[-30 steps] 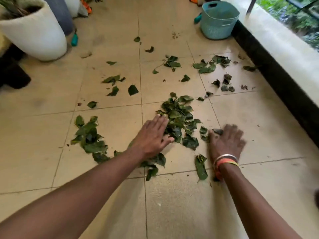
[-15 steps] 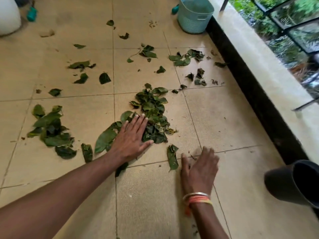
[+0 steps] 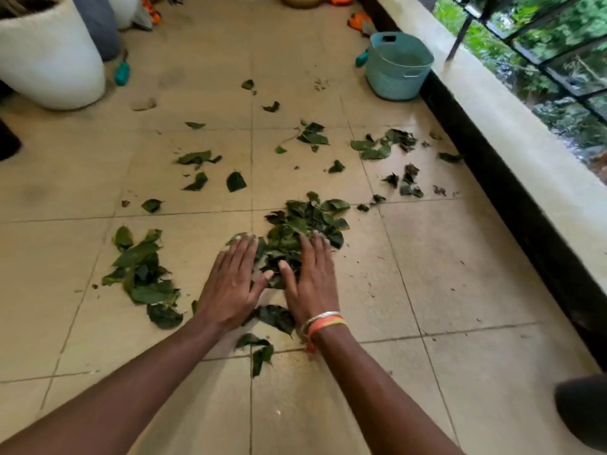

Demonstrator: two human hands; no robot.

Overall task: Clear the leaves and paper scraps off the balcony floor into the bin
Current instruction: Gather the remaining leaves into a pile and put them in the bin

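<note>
Balcony floor (image 3: pixel 460 274) | leaf pile (image 3: pixel 305 221) mid-floor | left hand (image 3: pixel 235 280) + right hand (image 3: pixel 312 277) flat on its near edge, fingers straight, side by side | stray leaves (image 3: pixel 141 270) all around | teal basket (image 3: pixel 397 68) far off by the ledge (image 3: pixel 512 136)

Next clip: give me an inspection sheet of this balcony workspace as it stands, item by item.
Surface: beige tiled floor, dusty, with leaves strewn across it.
Job's things: central leaf pile between the hands; second leaf pile to its left; loose leaves farther off; teal basket by the ledge; paper scraps cannot be told.
Clutter: white planter, teal-handled tool, orange items at the far end.
Grippers (hands): left hand and right hand lie flat, fingers straight, flanking and touching the central pile; bands on the right wrist.
Cables: nothing seen.
Surroundings: concrete ledge on the right, window bars with greenery beyond; dark object cut off at the lower right edge.
</note>
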